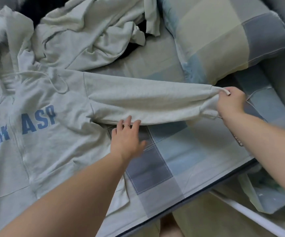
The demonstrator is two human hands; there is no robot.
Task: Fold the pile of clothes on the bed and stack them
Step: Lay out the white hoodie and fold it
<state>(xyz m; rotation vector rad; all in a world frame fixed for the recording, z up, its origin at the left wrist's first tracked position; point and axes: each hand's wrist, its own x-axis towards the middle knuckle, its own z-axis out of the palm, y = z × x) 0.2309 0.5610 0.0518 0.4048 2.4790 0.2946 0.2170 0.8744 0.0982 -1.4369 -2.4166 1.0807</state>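
One bed, six entries, largest first.

1. Checked patchwork bed cover in blue, grey and cream cotton [164,168]: bears everything. Its near edge drops away at lower right.
2. Pale grey hooded sweatshirt with blue block lettering [44,151]: the garment in work, laid front-up on the left of the cover, not yet folded. Hazard: a hard tug on its arm could drag the body askew and wrinkle it.
3. Matching checked pillow [224,40]: upper right, just beyond the cuff.
4. Crumpled pile of pale grey-green garments [90,31]: unfolded, touching the hood. Hazard: it may snag in the fold.
5. Long grey sleeve [146,101]: drawn out straight toward the pillow, lifted slightly. Hazard: if the cuff slips, it drops slack and the crease is lost.
6. Right hand [230,101]: pinching the cuff, fingers curled round it. Left hand [126,135]: fingers straight, tips touching the sleeve's lower edge near the underarm, gripping nothing, so it likely anchors little.
7. Pale cotton drawcord [59,86]: looped loose on the chest. Hazard: a lump if folded over.
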